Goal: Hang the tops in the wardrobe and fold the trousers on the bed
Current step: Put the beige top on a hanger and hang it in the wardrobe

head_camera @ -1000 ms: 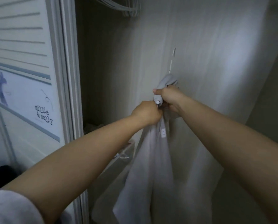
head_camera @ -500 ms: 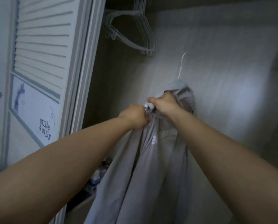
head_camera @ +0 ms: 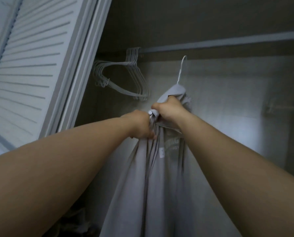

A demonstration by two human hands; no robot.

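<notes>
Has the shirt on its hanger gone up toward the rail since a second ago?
Yes. The shirt and its hanger hook have risen: the hook now nearly reaches the rail.

arms: two, bare to frame edge | hands: bare

Dim, soft bright patch on back wall [head_camera: 245, 127], wide-angle edge distortion

A grey top [head_camera: 161, 177] with faint printed lettering hangs bunched on a white wire hanger [head_camera: 181, 69], its hook pointing to 12 o'clock just below the wardrobe rail [head_camera: 228, 43].
</notes>
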